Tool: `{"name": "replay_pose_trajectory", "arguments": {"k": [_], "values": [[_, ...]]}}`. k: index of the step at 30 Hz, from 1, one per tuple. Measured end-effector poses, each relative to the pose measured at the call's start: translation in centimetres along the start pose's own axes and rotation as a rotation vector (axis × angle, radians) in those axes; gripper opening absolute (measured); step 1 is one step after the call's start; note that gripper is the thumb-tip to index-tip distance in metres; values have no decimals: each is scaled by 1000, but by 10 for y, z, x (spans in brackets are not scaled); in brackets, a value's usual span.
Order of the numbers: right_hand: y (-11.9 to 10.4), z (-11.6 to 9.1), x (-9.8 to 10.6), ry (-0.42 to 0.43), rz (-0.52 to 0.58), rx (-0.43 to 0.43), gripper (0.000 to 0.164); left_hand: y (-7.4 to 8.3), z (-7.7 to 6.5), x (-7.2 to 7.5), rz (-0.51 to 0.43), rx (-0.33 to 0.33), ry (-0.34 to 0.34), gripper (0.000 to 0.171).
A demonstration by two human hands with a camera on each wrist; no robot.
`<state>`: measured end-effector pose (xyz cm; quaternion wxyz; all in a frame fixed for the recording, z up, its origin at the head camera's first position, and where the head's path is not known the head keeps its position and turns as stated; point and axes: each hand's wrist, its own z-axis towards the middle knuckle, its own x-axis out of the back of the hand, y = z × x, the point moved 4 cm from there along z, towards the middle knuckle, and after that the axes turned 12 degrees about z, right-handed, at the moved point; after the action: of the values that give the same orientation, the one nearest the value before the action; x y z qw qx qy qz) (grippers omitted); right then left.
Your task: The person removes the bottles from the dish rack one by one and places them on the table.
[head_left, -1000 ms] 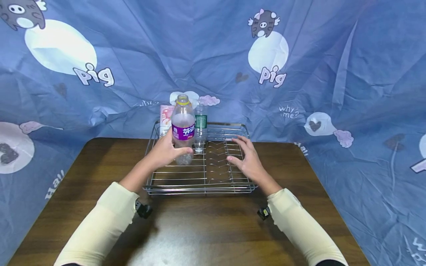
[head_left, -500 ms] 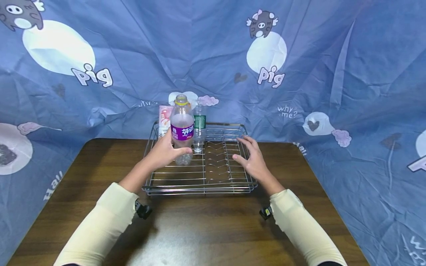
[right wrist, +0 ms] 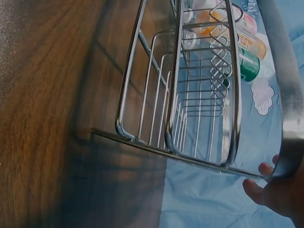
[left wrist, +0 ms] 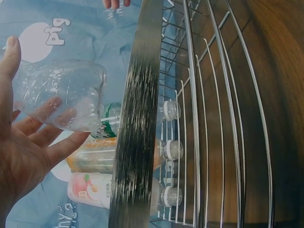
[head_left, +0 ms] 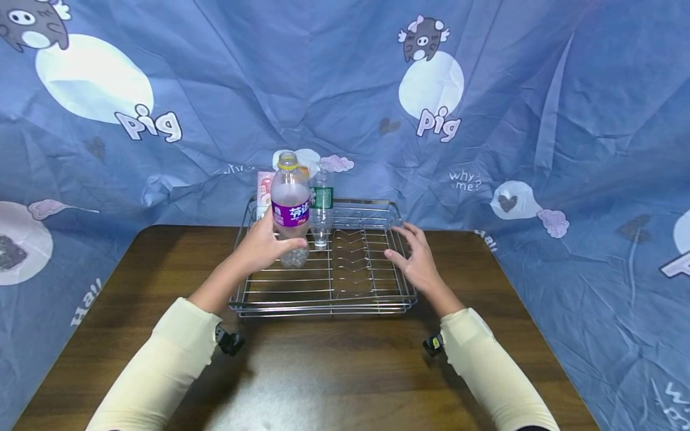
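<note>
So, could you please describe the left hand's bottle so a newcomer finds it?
On the wooden table stands a wire rack. At its left, the left hand holds the bottle. Its purple label sets it apart from the green-labelled bottle.

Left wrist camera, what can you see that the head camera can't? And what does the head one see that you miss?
Only the left wrist view shows the necks of the orange bottle and the pink-labelled bottle, pointing down.

Only the head view shows the purple label and yellow neck ring of the clear bottle, the pale yellow sleeves and the cartoon pig with a bow.

Both show the left hand holding that clear bottle, some of the right hand, the green-labelled bottle, the wire dish rack, the wooden table and the blue printed cloth.
</note>
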<state>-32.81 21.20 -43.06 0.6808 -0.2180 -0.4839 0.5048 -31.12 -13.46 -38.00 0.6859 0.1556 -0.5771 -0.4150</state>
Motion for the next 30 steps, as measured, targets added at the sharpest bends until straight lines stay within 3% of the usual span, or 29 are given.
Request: {"name": "replay_pose_trajectory", "arguments": {"k": [12,19,30], "values": [[17,-8,9,-1,95,-94,60,-4,-2,3,-8,23,1,90],[-15,-17,10,-122,247,-163,67,-4,-2,5,-6,11,14,85],[-9,-18,7,-147,331,-181,70,-6,-3,6,11,13,16,88]]}}
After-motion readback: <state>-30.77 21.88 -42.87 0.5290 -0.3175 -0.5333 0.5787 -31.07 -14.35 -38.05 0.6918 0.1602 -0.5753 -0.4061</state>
